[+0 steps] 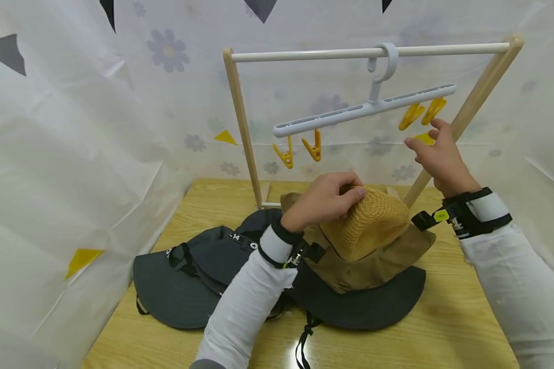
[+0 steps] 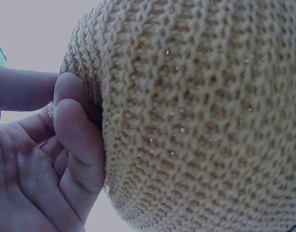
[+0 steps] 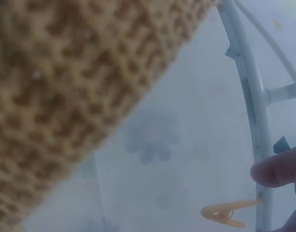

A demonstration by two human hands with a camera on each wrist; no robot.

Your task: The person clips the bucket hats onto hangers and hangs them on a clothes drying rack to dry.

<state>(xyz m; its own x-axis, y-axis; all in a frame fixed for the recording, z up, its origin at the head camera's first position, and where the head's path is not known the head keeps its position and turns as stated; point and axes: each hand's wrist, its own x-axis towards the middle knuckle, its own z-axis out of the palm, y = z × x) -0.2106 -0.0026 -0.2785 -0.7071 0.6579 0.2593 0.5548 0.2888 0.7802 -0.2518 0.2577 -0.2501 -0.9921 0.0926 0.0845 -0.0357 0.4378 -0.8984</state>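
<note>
A knitted mustard-yellow hat [image 1: 374,223] is held up over the other hats. My left hand [image 1: 325,199] pinches its edge between thumb and fingers; close up in the left wrist view, the knit [image 2: 201,116] bunches at the fingertips [image 2: 73,121]. My right hand [image 1: 443,156] is raised with thumb and fingers spread apart, holding nothing, just below a yellow clip [image 1: 434,110] at the right end of a pale hanger [image 1: 332,119]. In the right wrist view, a clip [image 3: 224,213] hangs near the right hand's finger [image 3: 278,170], and blurred knit fills the left side.
The hanger hooks, tilted, over a white rod [image 1: 300,55] on a wooden-sided rack [image 1: 242,128]. More yellow clips [image 1: 283,154] hang at its left end. A brown hat [image 1: 374,274] and dark brimmed hats [image 1: 166,292] lie on the wooden table [image 1: 452,318]; a black cord [image 1: 304,335] trails forward.
</note>
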